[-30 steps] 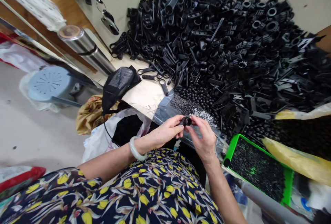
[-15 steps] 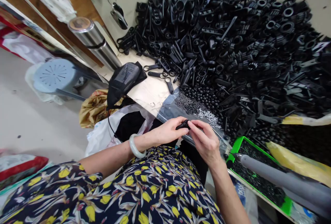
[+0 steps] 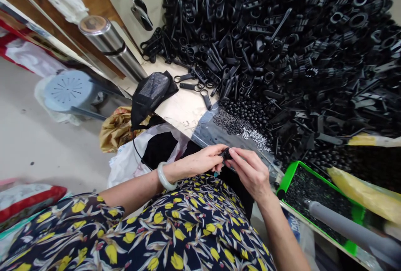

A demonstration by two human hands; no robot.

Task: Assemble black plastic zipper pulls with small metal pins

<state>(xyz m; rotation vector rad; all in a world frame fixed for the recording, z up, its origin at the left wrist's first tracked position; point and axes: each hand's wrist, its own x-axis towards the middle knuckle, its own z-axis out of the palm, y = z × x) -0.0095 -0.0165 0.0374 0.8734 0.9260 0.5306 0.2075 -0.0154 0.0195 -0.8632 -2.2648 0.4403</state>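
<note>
A small black plastic part [image 3: 226,153] is held between both hands above my lap, at the table's near edge. My left hand [image 3: 205,160], with a pale bangle at the wrist, has its fingers closed around one side of the part. The fingertips of my right hand [image 3: 250,170] pinch its other side. Fingers cover much of the part, so its full shape is hidden. Just beyond the hands lie small silver pins [image 3: 255,137], tiny dark pieces [image 3: 230,121] and round black beads [image 3: 247,112].
A large heap of black plastic parts [image 3: 250,41] fills the table's back. A green-rimmed tray [image 3: 291,175] of small black pieces and a grey cylindrical tool [image 3: 341,221] are at right. Steel flask [image 3: 112,45], black mesh pouch [image 3: 153,91] and blue stool [image 3: 67,89] are left.
The black part has turned and shows less between the hands. My left fingers have curled in more around it. The view has shifted slightly.
</note>
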